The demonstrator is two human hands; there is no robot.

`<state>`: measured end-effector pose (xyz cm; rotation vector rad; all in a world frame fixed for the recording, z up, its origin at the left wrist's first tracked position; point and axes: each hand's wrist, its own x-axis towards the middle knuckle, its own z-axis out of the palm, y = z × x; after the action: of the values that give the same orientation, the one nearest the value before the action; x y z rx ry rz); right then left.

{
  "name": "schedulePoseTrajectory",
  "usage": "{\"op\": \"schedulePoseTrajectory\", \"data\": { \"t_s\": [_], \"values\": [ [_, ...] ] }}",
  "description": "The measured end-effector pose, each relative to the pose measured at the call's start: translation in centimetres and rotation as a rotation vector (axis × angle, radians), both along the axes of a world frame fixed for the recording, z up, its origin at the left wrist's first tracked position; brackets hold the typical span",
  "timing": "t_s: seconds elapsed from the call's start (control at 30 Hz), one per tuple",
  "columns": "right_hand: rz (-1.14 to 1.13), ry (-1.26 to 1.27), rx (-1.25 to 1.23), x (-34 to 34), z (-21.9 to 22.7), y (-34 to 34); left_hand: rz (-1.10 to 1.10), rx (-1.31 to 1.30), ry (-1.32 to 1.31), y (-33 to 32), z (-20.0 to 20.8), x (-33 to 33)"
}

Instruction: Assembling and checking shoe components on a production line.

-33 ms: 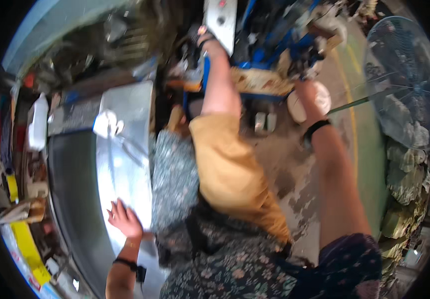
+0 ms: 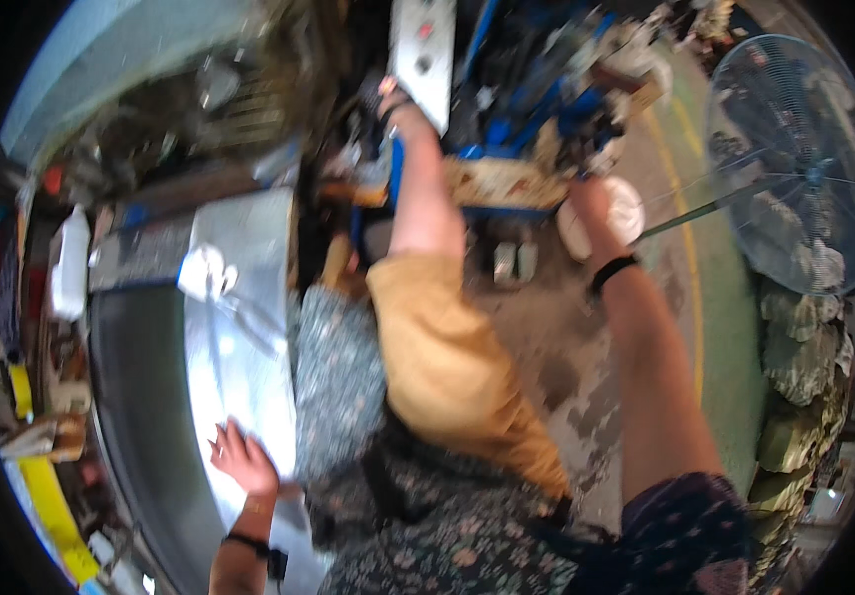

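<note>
My left hand (image 2: 246,464) is open, fingers spread, over a shiny metal sheet (image 2: 249,223) at the left; whether it touches the sheet I cannot tell. A white object (image 2: 204,273) with pale handle-like arms lies farther up the same sheet. My right hand (image 2: 591,203) reaches far forward at the right, close to a round white lid-like thing (image 2: 626,213). Blur and dark clutter (image 2: 586,129) hide its fingers, so I cannot make out any hold. My leg in tan shorts (image 2: 437,347) stretches ahead, its foot beside a white control panel (image 2: 426,59).
A large fan (image 2: 799,169) stands at the right on a green floor (image 2: 735,367) with a yellow line. Stacked rough pieces (image 2: 794,397) lie below it. At the left are a white bottle (image 2: 70,263) and a dark belt-like surface (image 2: 135,397). Blue machine parts (image 2: 517,114) fill the far middle.
The whole view has shifted, so things sit slightly lower and farther left. My left hand stays over the metal sheet and my right arm stays outstretched.
</note>
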<state>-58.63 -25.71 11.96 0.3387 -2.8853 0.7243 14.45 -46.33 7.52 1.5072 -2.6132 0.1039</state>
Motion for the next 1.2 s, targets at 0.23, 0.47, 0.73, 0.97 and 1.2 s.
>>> {"op": "schedulePoseTrajectory", "data": {
  "t_s": [0.23, 0.47, 0.73, 0.97, 1.2],
  "values": [
    [0.004, -0.182, -0.069, 4.5, 3.4, -3.4, 0.243, 0.171, -0.177, 1.1, 3.5, -0.5],
    [-0.052, -0.158, -0.107, 4.1, 3.5, -2.8, 0.121, 0.169, -0.165, 0.9, 5.3, -1.8],
    [-0.031, -0.195, -0.133, 4.3, 3.4, -2.7, 0.159, 0.199, -0.118, 0.3, 2.1, 0.3],
    [-0.035, -0.203, -0.099, 4.2, 3.4, -2.9, 0.195, 0.273, -0.077, 0.8, 4.5, -0.9],
    [-0.032, -0.201, -0.082, 4.2, 3.0, -2.6, 0.104, 0.261, -0.013, 1.1, 5.0, -0.7]
  ]
}}
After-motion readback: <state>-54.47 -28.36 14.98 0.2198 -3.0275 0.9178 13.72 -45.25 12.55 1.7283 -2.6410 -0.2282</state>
